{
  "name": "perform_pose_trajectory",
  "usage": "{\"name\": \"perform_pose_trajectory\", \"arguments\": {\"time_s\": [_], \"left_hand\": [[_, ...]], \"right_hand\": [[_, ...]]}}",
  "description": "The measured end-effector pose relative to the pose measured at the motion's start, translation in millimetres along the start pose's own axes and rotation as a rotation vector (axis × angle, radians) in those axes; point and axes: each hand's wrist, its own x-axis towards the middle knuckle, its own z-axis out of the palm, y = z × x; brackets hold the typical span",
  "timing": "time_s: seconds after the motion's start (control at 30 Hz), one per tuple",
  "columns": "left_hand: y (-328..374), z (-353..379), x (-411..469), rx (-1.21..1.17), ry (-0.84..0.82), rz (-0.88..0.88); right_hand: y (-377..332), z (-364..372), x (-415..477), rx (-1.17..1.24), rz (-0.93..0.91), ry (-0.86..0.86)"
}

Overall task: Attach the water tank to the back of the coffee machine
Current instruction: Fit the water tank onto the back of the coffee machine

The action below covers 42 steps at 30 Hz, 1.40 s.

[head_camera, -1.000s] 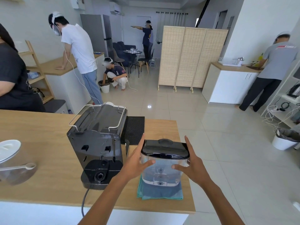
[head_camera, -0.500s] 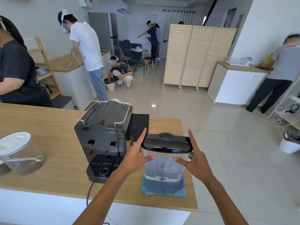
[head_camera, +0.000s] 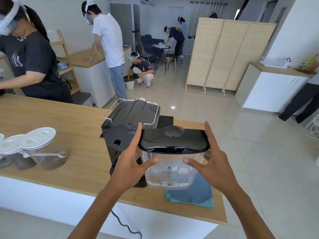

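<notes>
Both hands held the water tank (head_camera: 170, 163) lifted over the blue cloth (head_camera: 191, 195) at the desk's (head_camera: 60, 176) near right corner: left hand (head_camera: 133, 163) and right hand (head_camera: 213, 165) gripped its sides. Coffee machine (head_camera: 127, 125) stood just left, behind.

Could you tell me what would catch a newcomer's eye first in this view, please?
The clear water tank with its black lid fills the centre, gripped by the left hand and right hand above a folded blue cloth. Just left of it, the black coffee machine shows its back on the wooden counter.
</notes>
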Motion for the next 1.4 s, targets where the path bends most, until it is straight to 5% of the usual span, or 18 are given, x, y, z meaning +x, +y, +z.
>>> {"name": "perform_pose_trajectory", "arguments": {"time_s": [0.77,1.4], "left_hand": [[-103,-105,20,-0.076,-0.023,-0.073],[-126,-115,40,-0.030,-0.092,-0.029]], "right_hand": [[-62,159,31,0.044,0.005,0.056],[-59,189,37,0.014,0.114,0.142]]}}
